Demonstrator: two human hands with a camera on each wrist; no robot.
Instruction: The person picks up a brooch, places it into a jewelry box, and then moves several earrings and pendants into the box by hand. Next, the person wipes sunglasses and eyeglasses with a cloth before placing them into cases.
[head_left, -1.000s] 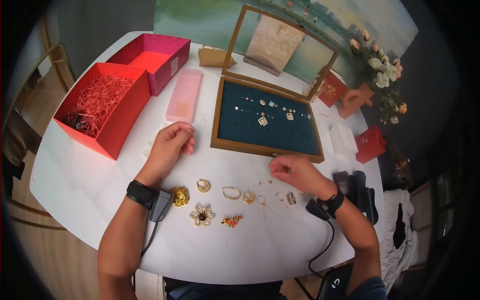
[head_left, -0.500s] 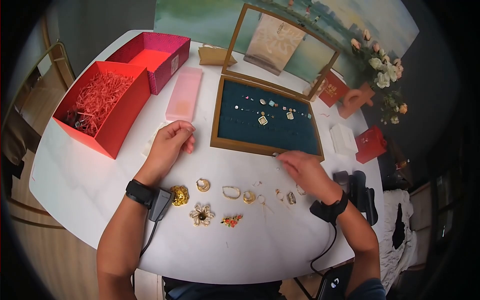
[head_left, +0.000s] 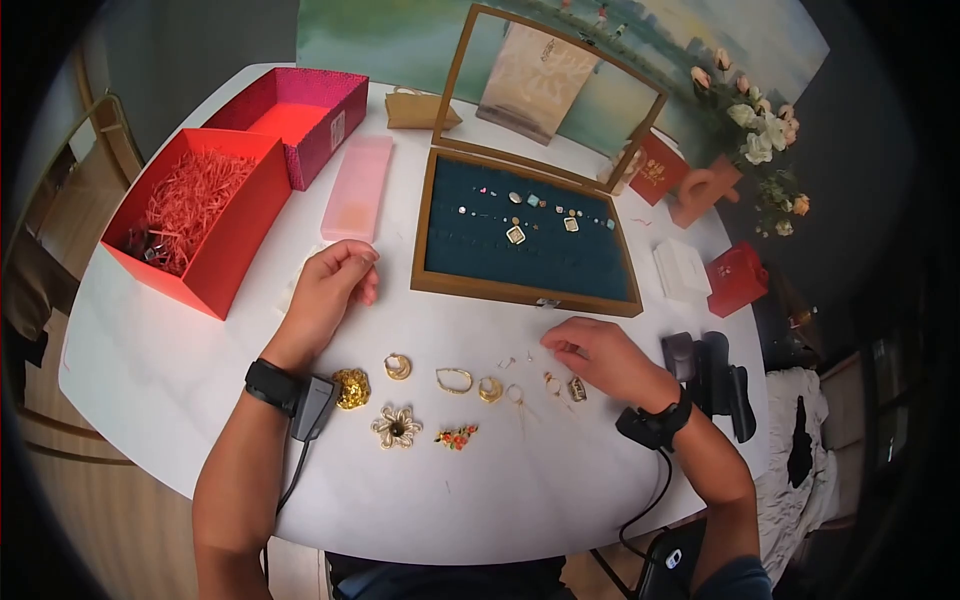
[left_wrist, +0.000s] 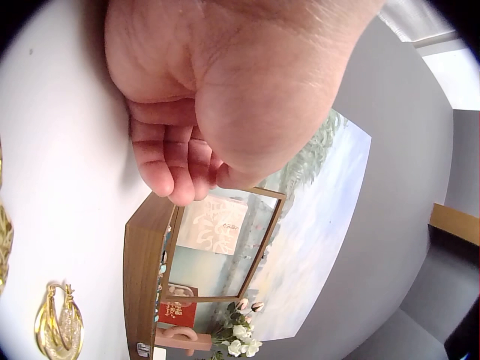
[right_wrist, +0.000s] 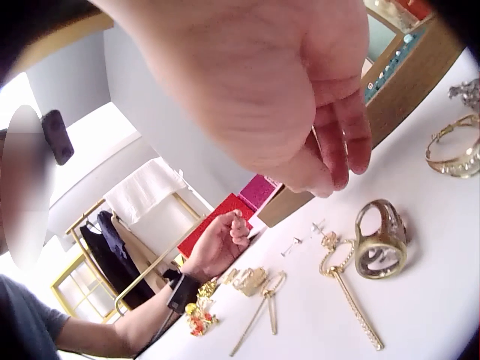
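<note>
My left hand (head_left: pixel 332 285) rests on the white table with its fingers loosely curled and nothing visible in them. To the right, my right hand (head_left: pixel 612 358) hovers low before the display case, fingers relaxed and slightly bent. Beside its fingertips lie small stud earrings (right_wrist: pixel 296 244) on the tabletop. A chunky ring (right_wrist: pixel 381 244) and a gold drop earring (right_wrist: pixel 352 307) are close below this hand. Further left are a gold bracelet (head_left: pixel 454 380), gold hoop earrings (head_left: pixel 397 367), a gold flower-like piece (head_left: pixel 351 388), a beaded flower brooch (head_left: pixel 396 427) and a red-flowered brooch (head_left: pixel 457 437).
The wooden display case (head_left: pixel 525 295) stands with its glass lid up, jewellery on its dark lining. Left are a red box (head_left: pixel 235 235) of shredded paper, a magenta box (head_left: pixel 335 125) and a pink case (head_left: pixel 358 190). Right are a white box (head_left: pixel 682 268) and black objects (head_left: pixel 712 365).
My right hand drew back from the case's front edge. A small stud now lies further left and a gold earring moved near the drop earring. My left hand stays in place; the view shifted slightly.
</note>
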